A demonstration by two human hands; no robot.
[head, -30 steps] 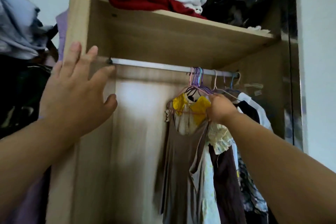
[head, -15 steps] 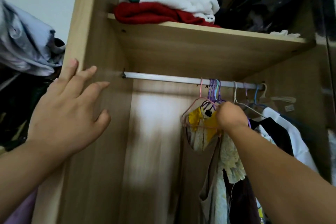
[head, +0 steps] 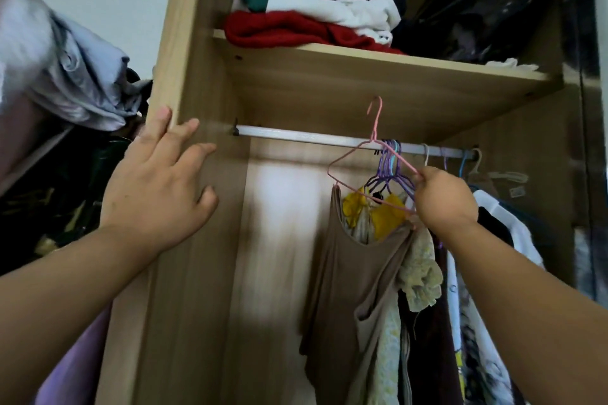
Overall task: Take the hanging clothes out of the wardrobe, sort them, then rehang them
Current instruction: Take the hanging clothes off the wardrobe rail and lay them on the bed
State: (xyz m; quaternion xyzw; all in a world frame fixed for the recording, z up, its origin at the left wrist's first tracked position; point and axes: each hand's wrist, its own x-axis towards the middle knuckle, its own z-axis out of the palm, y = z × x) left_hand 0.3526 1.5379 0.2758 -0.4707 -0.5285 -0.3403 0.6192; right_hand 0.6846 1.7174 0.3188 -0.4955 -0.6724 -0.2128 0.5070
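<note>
Right of centre, the pink hanger with its brown top, pinched at one shoulder by the right hand, could, tilted so, shed the top or snag the purple hangers beside it. Its hook points up above the rail, long axis sloping down rightward; the left hand lies flat, fingers spread, on the wardrobe's side panel.

The wardrobe panels were finished in matt pale wood grain; the rail was rendered as smooth metal, the pink hanger as thin coated wire, the brown top as soft matt cloth.
</note>
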